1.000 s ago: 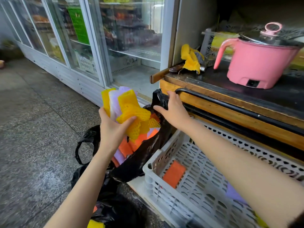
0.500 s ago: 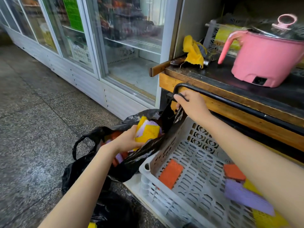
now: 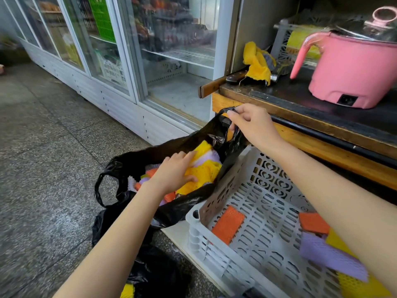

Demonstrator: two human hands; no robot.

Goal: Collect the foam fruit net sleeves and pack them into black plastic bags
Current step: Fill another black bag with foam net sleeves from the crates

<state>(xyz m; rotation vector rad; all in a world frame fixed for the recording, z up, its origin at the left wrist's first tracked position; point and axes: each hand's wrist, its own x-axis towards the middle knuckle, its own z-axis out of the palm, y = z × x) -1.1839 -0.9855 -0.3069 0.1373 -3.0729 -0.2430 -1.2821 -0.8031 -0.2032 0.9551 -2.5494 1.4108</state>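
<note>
A black plastic bag (image 3: 189,203) hangs open beside a white slatted crate (image 3: 214,250). Yellow, purple and orange foam net sleeves (image 3: 204,173) fill the bag. My left hand (image 3: 171,173) is inside the bag's mouth, lying on the yellow sleeves and pressing them down with fairly straight fingers. Higher up, by the counter edge, my right hand (image 3: 253,125) pinches the bag's handle loop. In the crate lie an orange sleeve (image 3: 228,224), another orange one (image 3: 313,222), a purple one (image 3: 330,259) and a yellow one (image 3: 361,284), partly hidden by my right forearm.
A wooden counter (image 3: 322,136) with a pink electric pot (image 3: 354,69) and a yellow cloth (image 3: 256,61) stands right above the crate. Glass-door fridges (image 3: 167,50) line the back left. A second black bag (image 3: 154,274) lies on the stone floor below my left arm.
My left hand has brought the bunch of sleeves down from above the bag into it and now presses on them. My right hand stays on the bag's handle.
</note>
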